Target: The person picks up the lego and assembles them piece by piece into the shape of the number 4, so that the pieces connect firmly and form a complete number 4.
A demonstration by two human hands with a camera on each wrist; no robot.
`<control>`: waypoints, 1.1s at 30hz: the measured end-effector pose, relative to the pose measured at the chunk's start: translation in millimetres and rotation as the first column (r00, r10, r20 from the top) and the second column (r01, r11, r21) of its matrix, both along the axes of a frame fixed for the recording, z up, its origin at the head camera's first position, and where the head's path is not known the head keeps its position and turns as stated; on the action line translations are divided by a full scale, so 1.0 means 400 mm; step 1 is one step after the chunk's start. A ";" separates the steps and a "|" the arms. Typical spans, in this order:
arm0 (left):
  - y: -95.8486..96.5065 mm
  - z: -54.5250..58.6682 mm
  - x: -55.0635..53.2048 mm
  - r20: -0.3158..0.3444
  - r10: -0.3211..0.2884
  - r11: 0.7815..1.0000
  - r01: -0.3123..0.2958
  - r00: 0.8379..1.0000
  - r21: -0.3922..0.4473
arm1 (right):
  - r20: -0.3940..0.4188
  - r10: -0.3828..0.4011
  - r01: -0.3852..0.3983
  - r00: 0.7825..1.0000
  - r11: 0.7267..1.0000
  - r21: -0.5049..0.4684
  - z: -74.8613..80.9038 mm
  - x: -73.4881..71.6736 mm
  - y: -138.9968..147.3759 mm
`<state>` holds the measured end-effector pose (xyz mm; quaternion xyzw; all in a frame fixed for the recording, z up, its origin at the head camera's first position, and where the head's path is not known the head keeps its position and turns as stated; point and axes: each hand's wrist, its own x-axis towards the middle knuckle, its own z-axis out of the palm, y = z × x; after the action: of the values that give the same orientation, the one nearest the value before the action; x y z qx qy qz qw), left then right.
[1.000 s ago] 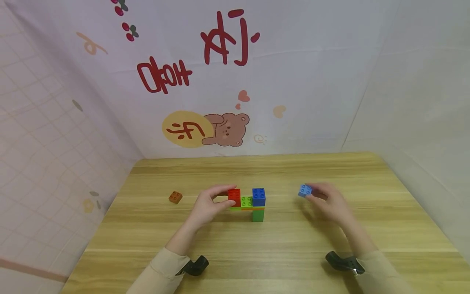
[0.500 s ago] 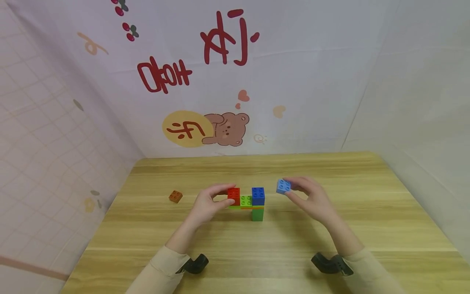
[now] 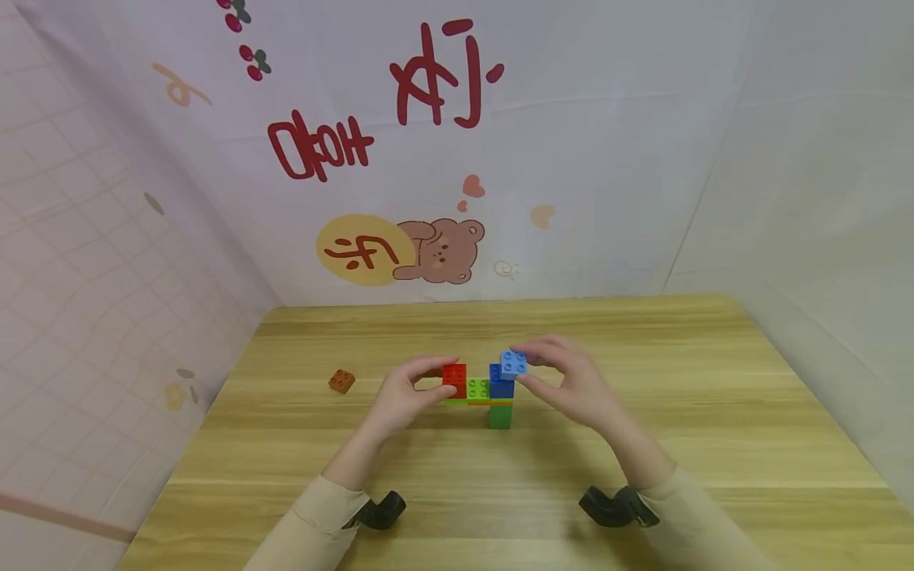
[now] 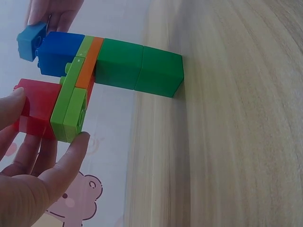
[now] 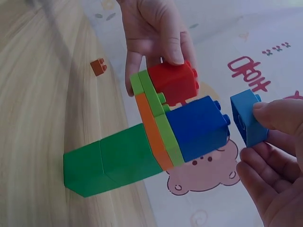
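My left hand (image 3: 405,403) grips the red block (image 5: 175,80) at the left end of a toy-block build. In the left wrist view, a finger of that hand reaches under the light green piece (image 4: 71,104) below it. Two stacked green blocks (image 5: 116,158) form the upright column, topped by an orange plate (image 5: 150,130) and light green plates. A dark blue block (image 5: 196,125) stands over the column. Between thumb and fingers, my right hand (image 3: 571,387) pinches a thin light blue block (image 5: 248,118); the right wrist view shows a small gap between it and the dark blue studs.
A small orange-brown block (image 3: 342,381) lies on the wooden table (image 3: 286,476) left of the build. Behind the table hangs a printed white cloth (image 3: 607,198) with a bear and red lettering.
My right hand has carried the light blue block leftward from the right side to just above the dark blue block. My left hand has stayed on the red block.
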<state>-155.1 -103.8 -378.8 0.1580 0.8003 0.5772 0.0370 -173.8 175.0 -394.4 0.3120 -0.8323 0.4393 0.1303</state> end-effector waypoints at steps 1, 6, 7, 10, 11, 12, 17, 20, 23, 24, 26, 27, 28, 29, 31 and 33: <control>-0.001 -0.001 -0.001 -0.002 -0.004 1.000 0.004 1.000 0.001 | -0.001 0.008 -0.008 1.000 1.000 0.004 -0.001 -0.001 -0.005; -0.002 0.000 -0.002 0.011 -0.009 1.000 0.009 1.000 -0.009 | -0.019 0.036 -0.036 0.999 0.999 0.014 -0.006 -0.006 -0.020; -0.002 0.001 -0.002 0.014 -0.008 1.000 0.009 1.000 -0.009 | -0.021 0.039 -0.038 0.999 0.999 0.014 -0.007 -0.007 -0.022; -0.002 0.003 -0.001 0.025 -0.003 1.000 0.003 1.000 -0.010 | -0.017 0.044 -0.044 0.999 0.999 0.021 -0.007 -0.007 -0.026; -0.001 0.003 -0.001 0.024 -0.002 1.000 0.002 1.000 -0.008 | -0.019 0.044 -0.043 0.999 0.999 0.025 -0.008 -0.008 -0.027; -0.001 0.004 -0.001 0.024 -0.001 1.000 0.001 1.000 -0.007 | -0.020 0.044 -0.043 0.999 0.999 0.028 -0.008 -0.008 -0.028; 0.000 0.005 -0.001 0.025 0.009 1.000 -0.009 1.000 -0.008 | -0.030 0.036 -0.035 0.999 0.999 0.038 -0.007 -0.009 -0.030; 0.000 0.006 -0.001 0.028 0.016 1.000 -0.016 0.999 -0.006 | -0.035 0.031 -0.029 0.999 0.998 0.050 -0.004 -0.009 -0.031; 0.000 0.004 0.000 0.028 0.020 1.000 -0.020 0.999 -0.004 | -0.038 0.031 -0.029 0.999 0.998 0.062 -0.003 -0.009 -0.031; 0.001 0.004 0.001 0.027 0.020 1.000 -0.020 0.999 -0.004 | -0.038 0.033 -0.030 0.999 0.997 0.066 -0.003 -0.010 -0.031; 0.002 0.002 0.001 0.027 0.022 1.000 -0.022 0.999 -0.004 | -0.035 0.040 -0.038 0.999 0.997 0.069 -0.002 -0.010 -0.031; 0.002 0.001 0.001 0.025 0.024 1.000 -0.024 0.999 -0.004 | -0.032 0.044 -0.042 0.999 0.997 0.071 -0.002 -0.010 -0.030; 0.002 0.000 0.001 0.024 0.025 1.000 -0.025 0.999 -0.005 | -0.032 0.048 -0.045 0.998 0.996 0.073 -0.001 -0.010 -0.030; 0.002 -0.001 0.002 0.023 0.027 1.000 -0.027 0.999 -0.005 | -0.031 0.052 -0.049 0.998 0.996 0.075 0.000 -0.010 -0.030; 0.002 -0.002 0.002 0.023 0.029 1.000 -0.029 0.999 -0.002 | -0.030 0.056 -0.053 0.998 0.996 0.078 0.002 -0.008 -0.030; 0.001 -0.002 0.001 0.025 0.029 1.000 -0.029 0.999 0.000 | -0.029 0.057 -0.055 0.998 0.995 0.084 0.005 -0.007 -0.030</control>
<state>-154.5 -103.4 -379.7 0.1394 0.8019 0.5798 0.0387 -176.5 162.9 -392.4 0.3471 -0.8386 0.4031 0.1178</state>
